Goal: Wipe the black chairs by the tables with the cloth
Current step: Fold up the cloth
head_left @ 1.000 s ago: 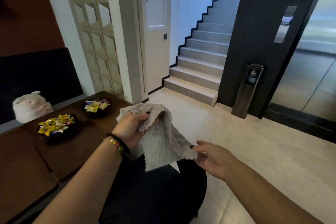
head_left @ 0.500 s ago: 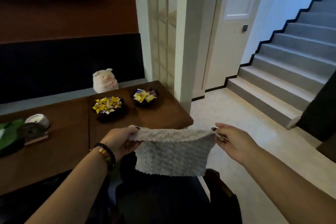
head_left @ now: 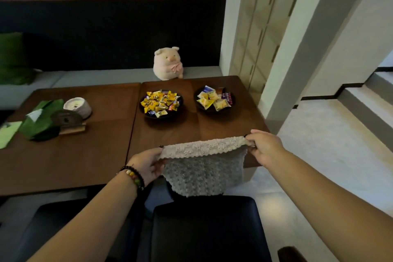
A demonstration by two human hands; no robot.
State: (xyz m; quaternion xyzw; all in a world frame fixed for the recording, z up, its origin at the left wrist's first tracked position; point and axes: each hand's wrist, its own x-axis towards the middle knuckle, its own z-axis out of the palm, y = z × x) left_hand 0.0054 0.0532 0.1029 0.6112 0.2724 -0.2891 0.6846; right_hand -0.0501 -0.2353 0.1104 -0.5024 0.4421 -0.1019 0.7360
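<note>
A grey nubbly cloth (head_left: 204, 168) hangs stretched between my two hands above the near edge of the brown table (head_left: 170, 132). My left hand (head_left: 148, 164), with a bead bracelet on the wrist, pinches the cloth's upper left corner. My right hand (head_left: 263, 147) pinches its upper right corner. A black chair (head_left: 204, 229) stands right below the cloth, pushed toward the table. A second black chair (head_left: 63, 219) shows dimly at the lower left, partly hidden by my left forearm.
Two dark bowls of wrapped sweets (head_left: 161, 102) (head_left: 214, 99) sit on the right table. A plush pig (head_left: 168, 62) sits on the grey bench behind. The left table (head_left: 63, 155) holds a green pouch (head_left: 40, 121), a white pot and a small stand. A white pillar (head_left: 297, 49) and stairs are at right.
My view has swung left from the stairs and lift to the tables. Both hands have spread the bunched cloth out flat, each now holding an upper corner.
</note>
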